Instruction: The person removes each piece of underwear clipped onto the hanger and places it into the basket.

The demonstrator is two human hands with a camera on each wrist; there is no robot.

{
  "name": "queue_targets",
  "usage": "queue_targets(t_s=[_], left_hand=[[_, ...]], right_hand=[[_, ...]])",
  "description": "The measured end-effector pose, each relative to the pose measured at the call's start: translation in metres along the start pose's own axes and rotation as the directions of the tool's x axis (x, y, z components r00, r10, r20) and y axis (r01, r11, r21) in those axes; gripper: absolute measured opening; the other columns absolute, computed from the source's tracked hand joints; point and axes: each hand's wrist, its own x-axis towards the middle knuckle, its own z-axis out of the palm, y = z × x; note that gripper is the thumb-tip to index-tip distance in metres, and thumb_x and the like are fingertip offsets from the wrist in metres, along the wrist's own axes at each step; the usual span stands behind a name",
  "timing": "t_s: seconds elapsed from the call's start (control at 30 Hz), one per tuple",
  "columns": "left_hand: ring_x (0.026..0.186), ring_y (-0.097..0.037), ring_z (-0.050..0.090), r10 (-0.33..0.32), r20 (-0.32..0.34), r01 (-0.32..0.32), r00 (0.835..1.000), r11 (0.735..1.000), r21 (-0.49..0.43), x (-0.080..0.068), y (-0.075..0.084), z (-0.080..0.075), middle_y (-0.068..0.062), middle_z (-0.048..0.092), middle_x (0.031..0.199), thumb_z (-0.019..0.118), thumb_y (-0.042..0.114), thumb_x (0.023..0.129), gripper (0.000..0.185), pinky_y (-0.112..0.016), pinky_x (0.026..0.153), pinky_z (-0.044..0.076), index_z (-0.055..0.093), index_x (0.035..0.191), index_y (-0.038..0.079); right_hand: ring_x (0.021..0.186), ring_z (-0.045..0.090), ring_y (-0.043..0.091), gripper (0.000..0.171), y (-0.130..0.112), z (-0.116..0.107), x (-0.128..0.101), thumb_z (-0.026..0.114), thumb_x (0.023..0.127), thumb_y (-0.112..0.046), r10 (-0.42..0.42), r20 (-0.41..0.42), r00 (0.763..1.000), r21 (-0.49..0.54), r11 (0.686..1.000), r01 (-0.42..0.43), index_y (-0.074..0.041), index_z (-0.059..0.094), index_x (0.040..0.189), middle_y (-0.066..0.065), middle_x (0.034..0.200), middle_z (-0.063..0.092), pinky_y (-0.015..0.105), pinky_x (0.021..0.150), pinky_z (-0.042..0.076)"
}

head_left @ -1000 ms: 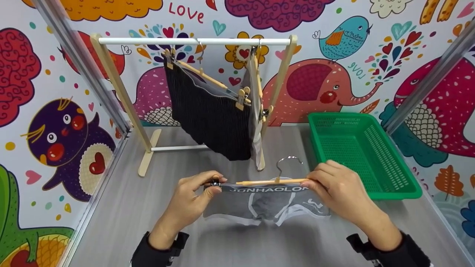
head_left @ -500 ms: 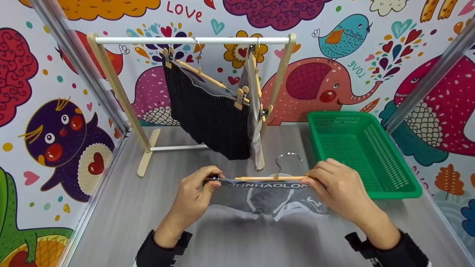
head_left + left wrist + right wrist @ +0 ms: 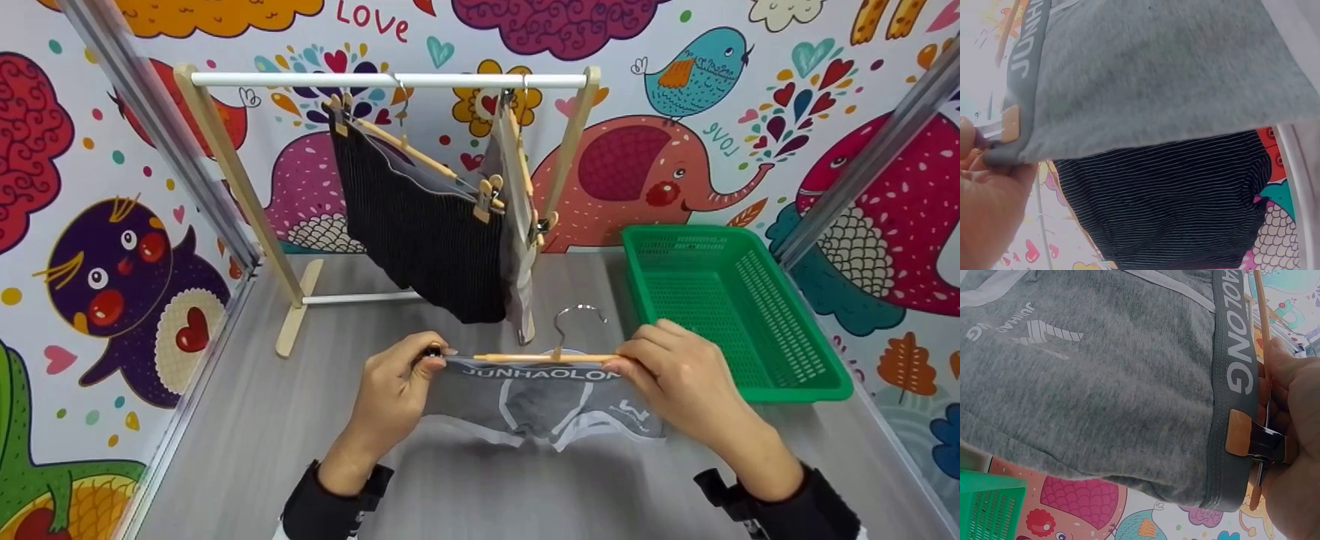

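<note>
The left hand [image 3: 397,394] pinches the left clip of the hanger [image 3: 551,358] holding grey underwear [image 3: 544,401]. The right hand [image 3: 679,379] grasps its right end, near the green basket [image 3: 817,382].

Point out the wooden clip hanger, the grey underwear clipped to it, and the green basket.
wooden clip hanger [image 3: 544,358], head view, on its wooden bar.
grey underwear [image 3: 544,401], head view, on the front panel below the waistband.
green basket [image 3: 806,390], head view, on its near rim.

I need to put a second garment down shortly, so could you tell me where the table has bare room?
The table is bare on the left, between the rack's foot and the left hand, and along the near edge below the gray underwear. The green basket holds nothing visible. Under the rack it is crowded by the hanging black garment.
</note>
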Motion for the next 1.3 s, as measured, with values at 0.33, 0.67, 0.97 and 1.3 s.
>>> queue_targets(t_s=[0.33,0.67,0.97,1.3], left_hand=[[0.075,-0.016,0.062,0.011,0.014,-0.01,1.0,1.0,-0.013,-0.003,-0.002,-0.002,-0.006,0.066,0.093,0.059,0.012,0.09,0.016,-0.023,0.07,0.052,0.062,0.106,0.006],[0.077,-0.025,0.064,-0.053,0.037,0.058,0.998,0.985,-0.163,0.009,0.021,-0.008,-0.016,0.063,0.086,0.065,-0.015,0.078,0.032,-0.029,0.072,0.053,0.059,0.107,-0.006],[0.072,-0.011,0.064,-0.104,0.022,0.105,0.994,0.989,-0.102,0.006,0.004,-0.002,0.002,0.066,0.081,0.081,0.01,0.074,0.041,-0.026,0.064,0.053,0.063,0.111,0.01],[0.066,-0.016,0.065,-0.15,0.101,0.161,0.984,0.98,-0.12,0.015,0.018,-0.001,-0.005,0.066,0.074,0.084,0.003,0.067,0.044,-0.03,0.056,0.054,0.065,0.106,0.004]], right_hand=[[0.068,0.044,0.005,0.013,0.0,0.001,-0.001,0.077,0.079,-0.024,-0.014,-0.018,1.0,0.013,1.0,0.014,-0.014,0.069,0.081,-0.009,0.073,0.057,0.017,0.055,0.038],[0.068,0.043,0.005,0.014,0.001,0.002,-0.001,0.077,0.079,-0.025,-0.011,-0.007,1.0,-0.002,1.0,0.011,-0.013,0.069,0.082,-0.009,0.073,0.056,0.017,0.055,0.038],[0.067,0.044,0.007,0.015,0.001,0.007,0.001,0.073,0.083,-0.027,-0.023,-0.017,1.0,0.019,1.0,0.024,-0.012,0.069,0.081,-0.007,0.072,0.056,0.02,0.054,0.039],[0.065,0.045,0.009,0.013,-0.001,0.011,0.0,0.077,0.078,-0.022,-0.047,-0.037,0.998,0.013,0.999,0.048,-0.013,0.069,0.079,-0.007,0.07,0.056,0.022,0.053,0.04]])
